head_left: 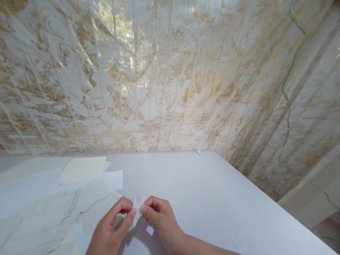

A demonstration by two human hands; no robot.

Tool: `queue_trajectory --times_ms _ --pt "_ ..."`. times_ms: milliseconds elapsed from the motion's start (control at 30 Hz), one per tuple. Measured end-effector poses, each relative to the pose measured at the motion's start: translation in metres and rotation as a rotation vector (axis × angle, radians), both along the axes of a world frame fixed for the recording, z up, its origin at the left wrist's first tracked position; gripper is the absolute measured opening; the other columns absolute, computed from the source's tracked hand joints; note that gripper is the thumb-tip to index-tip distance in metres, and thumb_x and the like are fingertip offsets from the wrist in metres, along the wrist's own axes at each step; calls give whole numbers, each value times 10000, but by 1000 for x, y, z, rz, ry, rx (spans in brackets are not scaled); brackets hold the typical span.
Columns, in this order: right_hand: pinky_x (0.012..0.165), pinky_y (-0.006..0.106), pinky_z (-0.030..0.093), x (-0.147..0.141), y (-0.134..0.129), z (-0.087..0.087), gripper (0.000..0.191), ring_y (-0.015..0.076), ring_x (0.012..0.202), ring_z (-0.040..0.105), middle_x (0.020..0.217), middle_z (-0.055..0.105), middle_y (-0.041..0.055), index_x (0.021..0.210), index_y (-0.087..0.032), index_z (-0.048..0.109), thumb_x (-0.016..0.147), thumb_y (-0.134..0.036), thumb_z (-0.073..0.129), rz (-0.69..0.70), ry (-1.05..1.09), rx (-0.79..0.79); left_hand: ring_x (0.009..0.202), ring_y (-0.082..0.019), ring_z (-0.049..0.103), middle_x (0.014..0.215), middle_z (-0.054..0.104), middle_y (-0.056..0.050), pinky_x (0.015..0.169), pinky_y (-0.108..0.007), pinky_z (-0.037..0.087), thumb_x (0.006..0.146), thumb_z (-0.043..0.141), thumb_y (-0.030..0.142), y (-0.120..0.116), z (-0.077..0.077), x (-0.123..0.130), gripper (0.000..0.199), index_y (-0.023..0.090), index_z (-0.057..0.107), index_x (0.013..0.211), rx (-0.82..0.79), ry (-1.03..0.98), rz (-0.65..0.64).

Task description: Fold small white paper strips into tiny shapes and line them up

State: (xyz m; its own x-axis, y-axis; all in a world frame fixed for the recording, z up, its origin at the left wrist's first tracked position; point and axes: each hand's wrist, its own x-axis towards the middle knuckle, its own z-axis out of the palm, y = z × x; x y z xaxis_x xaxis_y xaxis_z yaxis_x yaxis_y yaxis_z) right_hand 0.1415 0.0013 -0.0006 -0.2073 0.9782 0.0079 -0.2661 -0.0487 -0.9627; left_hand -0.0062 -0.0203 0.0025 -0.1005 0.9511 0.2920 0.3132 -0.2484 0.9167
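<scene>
A small piece of folded white paper (137, 204) with pointed corners is held up between both hands, just above the table. My left hand (113, 223) pinches its left side between thumb and forefinger. On the other side, my right hand (162, 217) grips the paper the same way, fingers curled in. A small white scrap (150, 230) lies on the table below the right hand. Whether the paper's lower part is folded further cannot be made out, since fingers cover some of it.
Loose sheets of paper (39, 209) overlap across the left of the white table (212, 202), with a cream sheet (83, 168) among them. A tiny white paper piece (198, 152) sits at the back edge. Gold-patterned sheeting (148, 78) covers the wall; a green wire (289, 113) hangs at right.
</scene>
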Motion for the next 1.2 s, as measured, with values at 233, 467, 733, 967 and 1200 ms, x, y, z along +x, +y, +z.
queue_trajectory --times_ms 233,467,733,967,1200 --pt "637 276 322 0 -4 5 487 122 596 374 576 458 -34 573 -181 576 647 -602 808 -13 63 54 647 -145 433 651 375 75 606 -214 373 845 547 616 3 -9 0 433 244 443 649 -170 33 -123" --pt "607 261 309 -3 -4 3 435 112 589 409 620 537 -30 673 -179 607 611 -525 865 53 127 33 661 -159 496 664 463 65 628 -225 393 873 529 563 -1 -5 1 390 243 479 655 -126 126 -194" --pt "543 272 387 -1 -2 7 387 120 484 484 526 527 -37 618 -179 573 647 -453 844 58 246 -12 773 -204 618 740 630 13 751 -278 450 957 396 539 2 -3 -2 437 244 614 718 -140 249 -363" --pt "456 230 369 -9 2 0 402 97 466 456 528 480 -50 638 -167 581 667 -480 830 27 330 -119 763 -210 623 731 654 6 734 -286 459 946 426 490 1 -4 1 397 251 593 675 -103 329 -283" --pt "430 229 333 -20 8 -2 411 99 443 438 562 492 -53 701 -180 609 596 -493 853 -42 253 -137 690 -196 608 656 618 20 682 -275 443 907 475 473 5 -12 -7 393 245 534 593 -79 393 -208"
